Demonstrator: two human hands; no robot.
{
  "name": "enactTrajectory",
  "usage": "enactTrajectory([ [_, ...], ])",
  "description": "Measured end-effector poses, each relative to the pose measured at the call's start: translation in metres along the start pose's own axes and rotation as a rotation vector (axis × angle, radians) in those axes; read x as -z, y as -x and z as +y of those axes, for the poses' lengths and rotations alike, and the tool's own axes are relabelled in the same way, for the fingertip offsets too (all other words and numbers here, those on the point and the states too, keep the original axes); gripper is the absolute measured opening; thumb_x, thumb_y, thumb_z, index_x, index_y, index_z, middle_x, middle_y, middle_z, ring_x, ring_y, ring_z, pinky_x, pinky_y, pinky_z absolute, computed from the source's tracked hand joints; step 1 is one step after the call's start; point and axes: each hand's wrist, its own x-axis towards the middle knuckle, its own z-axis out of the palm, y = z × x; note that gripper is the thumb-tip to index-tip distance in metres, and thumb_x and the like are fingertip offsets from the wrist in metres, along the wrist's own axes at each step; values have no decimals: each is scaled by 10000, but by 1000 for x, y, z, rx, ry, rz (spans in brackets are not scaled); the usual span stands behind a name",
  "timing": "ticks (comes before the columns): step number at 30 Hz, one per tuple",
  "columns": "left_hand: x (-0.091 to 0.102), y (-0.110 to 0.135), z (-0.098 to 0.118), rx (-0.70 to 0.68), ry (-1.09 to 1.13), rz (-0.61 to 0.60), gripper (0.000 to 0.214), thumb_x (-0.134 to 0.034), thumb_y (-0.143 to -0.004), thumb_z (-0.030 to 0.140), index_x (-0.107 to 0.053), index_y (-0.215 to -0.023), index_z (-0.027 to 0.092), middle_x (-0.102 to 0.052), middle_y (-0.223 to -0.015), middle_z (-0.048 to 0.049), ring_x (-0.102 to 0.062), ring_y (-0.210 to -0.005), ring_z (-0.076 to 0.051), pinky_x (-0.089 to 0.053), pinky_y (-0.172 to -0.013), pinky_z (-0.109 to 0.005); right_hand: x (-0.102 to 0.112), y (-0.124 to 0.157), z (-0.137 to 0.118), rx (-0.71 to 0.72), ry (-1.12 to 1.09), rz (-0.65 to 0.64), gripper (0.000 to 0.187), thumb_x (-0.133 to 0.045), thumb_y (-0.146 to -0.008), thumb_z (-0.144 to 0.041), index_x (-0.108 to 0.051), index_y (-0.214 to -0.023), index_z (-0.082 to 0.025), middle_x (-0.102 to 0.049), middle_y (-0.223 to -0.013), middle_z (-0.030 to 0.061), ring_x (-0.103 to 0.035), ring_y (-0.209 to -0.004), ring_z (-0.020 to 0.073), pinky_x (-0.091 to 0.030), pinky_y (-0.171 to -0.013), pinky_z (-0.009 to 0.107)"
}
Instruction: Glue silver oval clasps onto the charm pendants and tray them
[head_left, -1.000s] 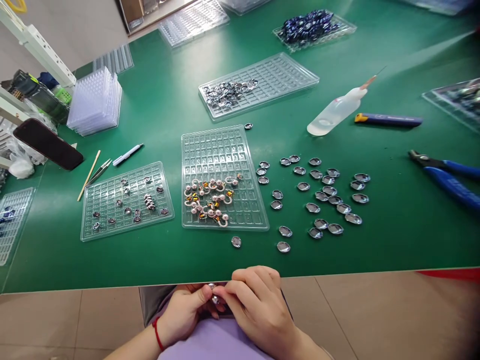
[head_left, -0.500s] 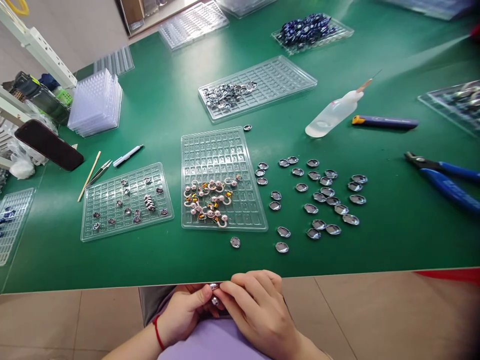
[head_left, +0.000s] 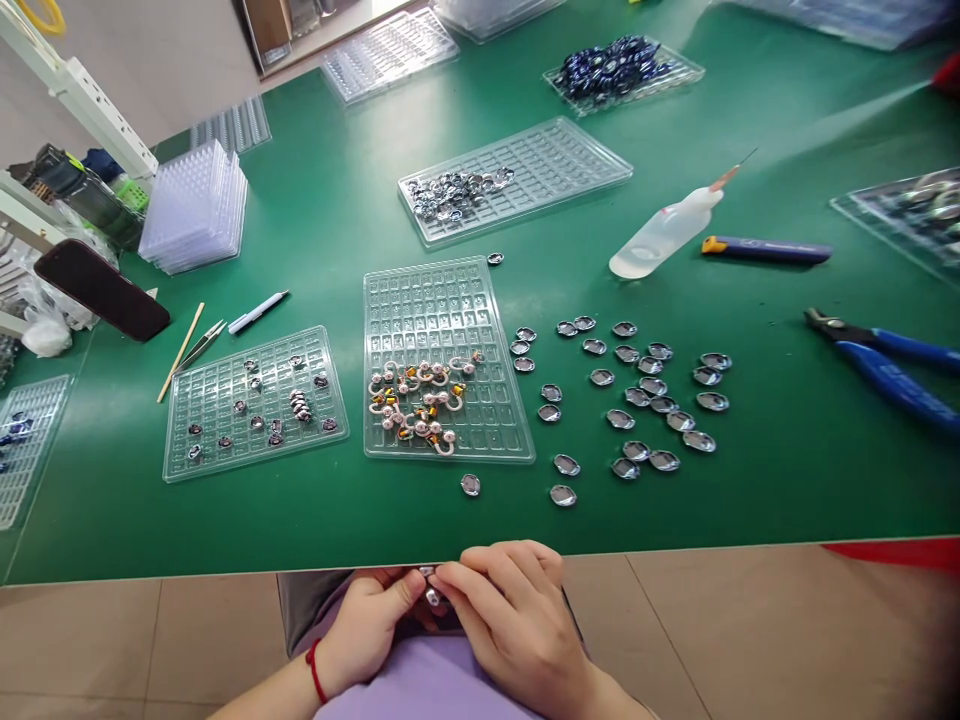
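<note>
Just below the table's front edge, my left hand (head_left: 369, 618) and my right hand (head_left: 517, 620) meet in front of my lap. Small shiny silver beads (head_left: 432, 596) show between their fingertips. My left thumb presses from one side, and the right thumb and forefinger pinch from the other. Fingers hide most of the piece. Closest on the table is a single silver faceted piece (head_left: 470, 485). Behind it, a clear compartment tray (head_left: 450, 300) bears several pinkish bead loops with amber bits (head_left: 427, 400). Several silver oval pieces (head_left: 620, 419) lie loose to the right.
At left, another clear tray (head_left: 210, 390) holds small dark pieces, beside tweezers (head_left: 199, 348), a wooden stick (head_left: 180, 353) and a pen (head_left: 257, 312). A phone (head_left: 103, 290) leans farther left. Rightward lie a squeeze bottle (head_left: 664, 235), a cutter knife (head_left: 766, 250) and blue-handled pliers (head_left: 892, 365).
The right fingertips have shifted slightly left over the silver beads, and the lower bead has turned a little. Both hands keep their hold. The camera view has moved slightly.
</note>
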Motion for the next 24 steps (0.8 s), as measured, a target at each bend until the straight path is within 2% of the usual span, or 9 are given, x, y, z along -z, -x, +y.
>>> enactTrajectory([
  [10, 2, -5, -4, -2, 53, 11, 403, -847, -606, 492, -755, -755, 130, -669, -653, -38, -545, -589, -148, -434, -609, -290, -2, -2, -3, -31, 15, -7, 239, -516, -943, -174, -587, -715, -183, -550, -660, 15, -436, -649, 155, -269, -695, 340],
  [15, -6, -10, -12, -76, 120, 62, 397, -860, -583, 494, -714, -639, 129, -635, -576, -14, -506, -547, -123, -404, -594, -276, -7, -4, -7, -48, 57, -8, 283, -491, -925, -129, -507, -648, -182, -521, -635, 11, -398, -627, 157, -241, -680, 350],
  [20, -15, -11, -12, -129, 155, 98, 387, -865, -582, 479, -690, -628, 137, -629, -556, 1, -495, -524, -112, -391, -570, -264, -10, -5, -10, -82, 83, -26, 279, -467, -882, -63, -440, -632, -182, -493, -626, 9, -374, -625, 159, -236, -677, 350],
  [24, -15, -12, -10, -121, 157, 84, 396, -874, -566, 479, -692, -609, 130, -628, -545, -3, -497, -509, -107, -387, -548, -253, -8, -5, -10, -91, 72, -48, 265, -475, -873, -55, -445, -642, -182, -495, -631, 5, -380, -630, 157, -240, -675, 345],
])
